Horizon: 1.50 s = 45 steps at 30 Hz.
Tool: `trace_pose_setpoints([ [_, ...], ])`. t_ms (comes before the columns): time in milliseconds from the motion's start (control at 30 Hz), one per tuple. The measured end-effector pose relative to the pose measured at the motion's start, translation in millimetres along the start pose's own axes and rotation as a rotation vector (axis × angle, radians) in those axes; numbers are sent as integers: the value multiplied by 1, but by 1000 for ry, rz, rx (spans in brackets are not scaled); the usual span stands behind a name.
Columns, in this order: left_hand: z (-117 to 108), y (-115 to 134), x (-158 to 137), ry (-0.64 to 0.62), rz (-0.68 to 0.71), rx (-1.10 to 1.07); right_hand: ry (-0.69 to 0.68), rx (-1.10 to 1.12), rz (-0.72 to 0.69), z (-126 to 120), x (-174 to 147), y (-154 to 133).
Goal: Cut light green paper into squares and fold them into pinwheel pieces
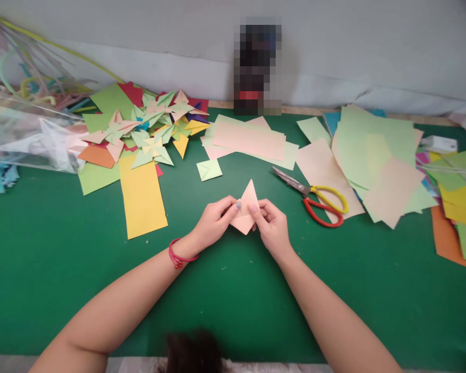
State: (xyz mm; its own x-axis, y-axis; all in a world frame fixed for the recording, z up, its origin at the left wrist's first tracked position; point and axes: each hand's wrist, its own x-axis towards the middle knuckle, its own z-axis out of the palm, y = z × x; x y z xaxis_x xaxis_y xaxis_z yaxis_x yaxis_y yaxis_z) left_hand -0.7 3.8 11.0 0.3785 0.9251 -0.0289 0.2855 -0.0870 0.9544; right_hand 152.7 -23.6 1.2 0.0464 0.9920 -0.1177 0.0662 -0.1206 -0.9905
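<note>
A folded piece of pale pink paper is held up between both hands, one point upward and another toward me. My left hand pinches its left edge, thumb on the front face. On the opposite edge, my right hand grips with its thumb on the front and fingers curled behind. Just beyond the hands lies a small folded light green paper. To the right rest scissors with one yellow and one red handle, their blades pointing away to the left. The fingers behind the pink paper are partly hidden.
Folded paper stars pile up at the back left, beside a clear plastic bag. A yellow sheet lies in front of them. Pink and green strips and stacked sheets cover the back of the green table.
</note>
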Motion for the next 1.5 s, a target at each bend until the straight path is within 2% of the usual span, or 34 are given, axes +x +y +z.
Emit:
trace_pose_setpoints([
  [333,0,-1,0,42,2,1,-30,3,-73,-3,2,-6],
  [667,1,-1,-2,18,-9,23,-8,47,-46,-2,4,-3],
  [867,1,0,-2,-63,-15,112,31,-20,-81,1,2,-3],
  [1167,2,-5,-3,-66,7,180,35,-40,-85,0,2,-3],
  [1400,1,-3,-2,-35,-20,112,-133,22,22,-3,2,-2],
  [1500,0,-1,-1,-45,-27,105,-148,23,37,-4,2,-3],
])
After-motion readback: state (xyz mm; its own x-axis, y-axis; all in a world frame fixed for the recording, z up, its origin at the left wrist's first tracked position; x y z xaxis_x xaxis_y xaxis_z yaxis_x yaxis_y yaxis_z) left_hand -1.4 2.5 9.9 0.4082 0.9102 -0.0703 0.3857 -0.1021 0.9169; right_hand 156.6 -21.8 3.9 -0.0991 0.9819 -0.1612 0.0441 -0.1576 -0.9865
